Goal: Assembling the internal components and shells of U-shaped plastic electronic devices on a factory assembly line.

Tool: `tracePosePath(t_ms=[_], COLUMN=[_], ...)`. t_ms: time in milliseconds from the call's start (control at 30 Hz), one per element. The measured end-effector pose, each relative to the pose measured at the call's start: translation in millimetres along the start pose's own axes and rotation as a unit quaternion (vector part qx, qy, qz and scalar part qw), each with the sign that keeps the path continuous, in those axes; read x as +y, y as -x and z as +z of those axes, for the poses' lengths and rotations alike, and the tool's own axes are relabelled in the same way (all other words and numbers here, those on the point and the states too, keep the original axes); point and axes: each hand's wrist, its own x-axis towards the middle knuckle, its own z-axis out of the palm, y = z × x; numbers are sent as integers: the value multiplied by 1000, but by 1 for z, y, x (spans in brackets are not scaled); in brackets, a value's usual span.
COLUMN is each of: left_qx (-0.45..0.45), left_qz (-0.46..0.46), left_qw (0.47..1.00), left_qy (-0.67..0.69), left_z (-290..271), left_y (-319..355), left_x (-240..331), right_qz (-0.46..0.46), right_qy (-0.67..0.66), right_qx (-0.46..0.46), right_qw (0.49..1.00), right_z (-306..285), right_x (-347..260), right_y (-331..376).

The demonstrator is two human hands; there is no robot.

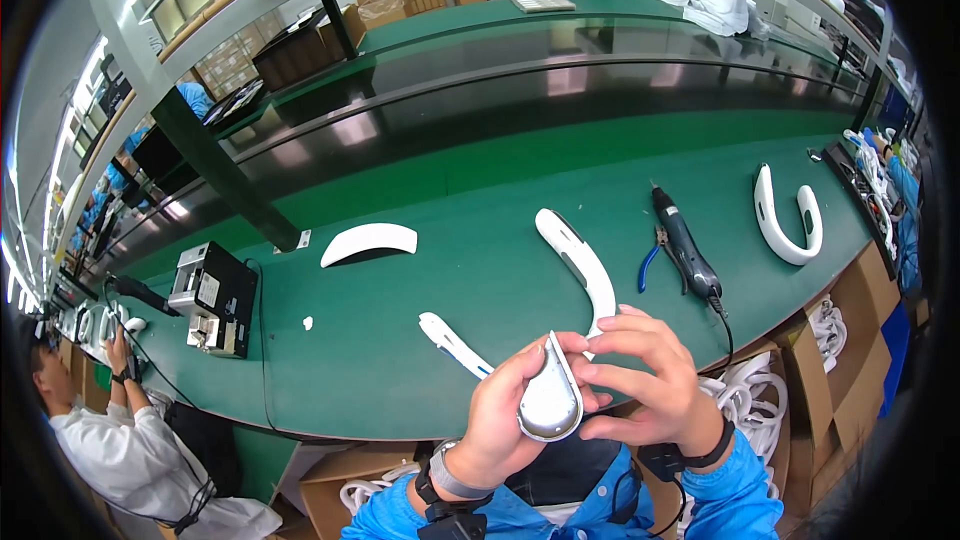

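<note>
A white teardrop-shaped casing (pixel 550 402) with a shiny silvery face rests in my left hand (pixel 500 420), whose thumb and fingers are closed around it. My right hand (pixel 650 380) has its fingers bent about the casing's right edge. Just beyond my hands lies a curved white arm (pixel 580 255) with a dark slot; its near end reaches my right fingers. To the left, a slimmer white strip (pixel 452 342) with a blue line runs up to my left hand. Whether either piece joins the casing is hidden by my hands.
A black electric screwdriver (pixel 685 245) and blue-handled cutters (pixel 650 260) lie right of centre. Further right is a white U-shaped neckband (pixel 790 225). A white curved cover (pixel 370 240) and a black-and-silver machine (pixel 212 300) are left. Boxes (pixel 830 370) hold white parts. A co-worker (pixel 130 440) sits left.
</note>
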Motion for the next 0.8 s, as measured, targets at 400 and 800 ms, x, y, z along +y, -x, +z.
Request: tracePosePath(t_ms=[400,800], left_qx=[43,50], left_qz=[-15,58], left_qw=[999,995], left_qy=[-21,-56], left_z=[4,-10], left_y=[1,-9], left_x=[-4,-4], right_qz=[-33,-22], right_qy=[-37,-23], right_qx=[38,48], right_qw=[998,998], right_z=[11,25], right_x=[10,21], right_y=[5,5])
